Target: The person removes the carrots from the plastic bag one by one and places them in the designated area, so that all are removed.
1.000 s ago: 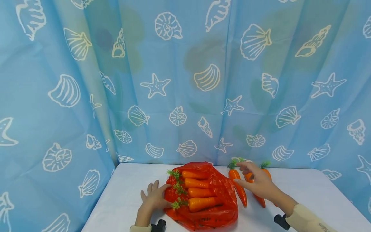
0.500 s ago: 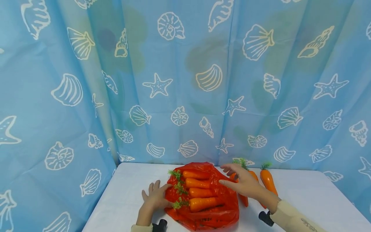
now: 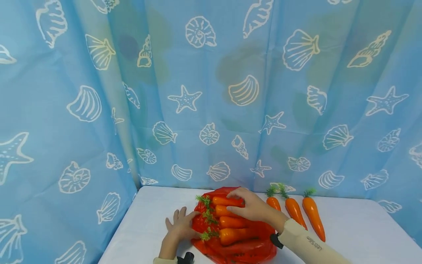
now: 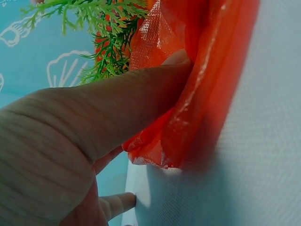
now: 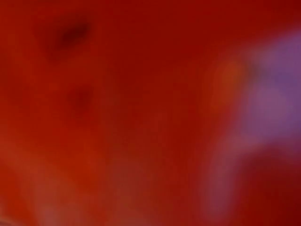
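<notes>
"Fingers of the left hand (image 3: 181, 226), how do they lie?"

"Spread apart, with the thumb tucked behind a fold of the crinkled, translucent red plastic bag (image 3: 240, 254)."

"And those of the right hand (image 3: 252, 206)?"

"Thumb and forefinger stand apart, curved over the bag's far half. I can't tell whether they touch anything; the right wrist view is only a red blur."

"What's the largest thing around them?"

"A pale blue curtain (image 3: 211, 77) printed with white shells and starfish, hanging behind. Next comes the white table (image 3: 153, 209) with rounded far corners. The bag lies on it between the two hands, its mouth facing left."

"What does it hold?"

"Four glossy orange tapered carrots (image 3: 235, 235), side by side and nearly parallel. Their long axes run left to right. The broad ends point towards the left hand, and the narrow ends are hidden on the right."

"And outside it?"

"Three loose orange carrots (image 3: 295, 211) to the right, long axes running away from the person, tips pointing back and slightly right. The leftmost is partly covered by the right arm."

"Smallest?"

"Feathery green leaf tops (image 3: 208, 216). Those in the bag point left, beside the left hand; the loose carrots' ones point to the curtain."
</notes>
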`<move>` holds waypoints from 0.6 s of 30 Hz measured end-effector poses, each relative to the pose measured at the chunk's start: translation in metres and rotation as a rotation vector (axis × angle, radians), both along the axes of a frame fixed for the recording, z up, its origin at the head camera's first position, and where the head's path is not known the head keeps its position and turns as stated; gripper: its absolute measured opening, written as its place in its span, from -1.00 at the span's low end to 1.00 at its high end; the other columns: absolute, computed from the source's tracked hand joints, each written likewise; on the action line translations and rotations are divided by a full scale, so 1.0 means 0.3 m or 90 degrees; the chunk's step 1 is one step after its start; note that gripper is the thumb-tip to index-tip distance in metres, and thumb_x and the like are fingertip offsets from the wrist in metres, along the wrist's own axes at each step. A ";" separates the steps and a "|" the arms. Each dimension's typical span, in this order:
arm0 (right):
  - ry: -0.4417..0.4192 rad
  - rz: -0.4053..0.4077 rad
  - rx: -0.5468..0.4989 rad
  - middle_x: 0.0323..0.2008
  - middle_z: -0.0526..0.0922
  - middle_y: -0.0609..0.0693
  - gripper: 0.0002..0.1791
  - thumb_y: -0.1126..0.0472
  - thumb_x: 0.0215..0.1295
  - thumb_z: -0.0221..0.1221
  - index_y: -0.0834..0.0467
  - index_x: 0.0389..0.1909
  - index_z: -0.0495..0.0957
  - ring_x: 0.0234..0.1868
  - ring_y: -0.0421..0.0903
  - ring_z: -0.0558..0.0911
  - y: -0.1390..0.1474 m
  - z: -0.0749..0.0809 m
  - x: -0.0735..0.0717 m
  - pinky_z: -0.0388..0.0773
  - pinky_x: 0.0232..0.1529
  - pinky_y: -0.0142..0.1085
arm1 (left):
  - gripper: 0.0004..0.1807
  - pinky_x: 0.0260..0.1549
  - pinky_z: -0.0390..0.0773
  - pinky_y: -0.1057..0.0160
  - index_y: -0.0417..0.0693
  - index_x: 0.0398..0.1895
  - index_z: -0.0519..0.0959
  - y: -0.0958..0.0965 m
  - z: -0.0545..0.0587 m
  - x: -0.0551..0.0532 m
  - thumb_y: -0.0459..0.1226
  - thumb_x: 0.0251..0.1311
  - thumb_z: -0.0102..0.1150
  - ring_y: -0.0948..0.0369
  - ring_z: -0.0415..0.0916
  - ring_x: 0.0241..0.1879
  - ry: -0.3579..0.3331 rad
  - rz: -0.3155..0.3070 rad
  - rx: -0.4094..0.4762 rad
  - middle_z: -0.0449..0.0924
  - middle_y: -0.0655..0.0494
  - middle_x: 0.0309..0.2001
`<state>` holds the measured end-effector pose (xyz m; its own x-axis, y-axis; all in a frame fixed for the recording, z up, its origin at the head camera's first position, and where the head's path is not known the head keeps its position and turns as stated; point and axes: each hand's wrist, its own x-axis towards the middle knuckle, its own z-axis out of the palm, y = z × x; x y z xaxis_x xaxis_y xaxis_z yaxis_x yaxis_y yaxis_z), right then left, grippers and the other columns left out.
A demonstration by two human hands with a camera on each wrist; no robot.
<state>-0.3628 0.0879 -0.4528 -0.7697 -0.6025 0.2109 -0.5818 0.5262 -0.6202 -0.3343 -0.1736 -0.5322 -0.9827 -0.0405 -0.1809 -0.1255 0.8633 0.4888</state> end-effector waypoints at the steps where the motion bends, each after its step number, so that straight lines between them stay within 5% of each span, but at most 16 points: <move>1: -0.006 0.001 0.000 -0.03 0.52 -0.06 -0.57 -0.18 0.18 0.14 -0.07 0.00 0.45 -0.03 0.02 0.49 -0.005 -0.006 -0.010 0.49 -0.03 -0.03 | -0.23 0.12 -0.39 -0.51 0.23 0.09 0.49 0.002 -0.001 -0.001 -0.07 -0.40 0.51 -0.26 -0.16 0.34 -0.001 -0.002 0.002 0.10 -0.18 0.34; 6: -0.041 -0.022 0.009 0.02 0.52 0.11 -0.50 -0.14 0.19 0.15 0.10 0.03 0.47 0.03 0.10 0.49 -0.038 -0.029 -0.064 0.44 0.06 0.07 | -0.23 0.12 -0.39 -0.51 0.24 0.09 0.49 0.006 -0.003 -0.007 -0.07 -0.41 0.51 -0.26 -0.15 0.34 0.004 -0.004 -0.002 0.11 -0.17 0.34; 18: -0.106 -0.065 0.066 0.01 0.56 -0.05 -0.44 -0.24 0.11 0.17 0.03 0.03 0.49 0.04 -0.03 0.50 -0.072 -0.100 -0.149 0.47 0.08 -0.03 | -0.20 0.12 -0.41 -0.51 0.26 0.07 0.50 0.000 -0.005 -0.016 -0.07 -0.47 0.53 -0.27 -0.15 0.34 -0.006 0.013 0.005 0.13 -0.18 0.33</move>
<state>-0.4074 0.0664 -0.4829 -0.8471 -0.5312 0.0167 -0.4162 0.6434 -0.6426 -0.3390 -0.1736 -0.5339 -0.9799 -0.0594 -0.1907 -0.1480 0.8570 0.4936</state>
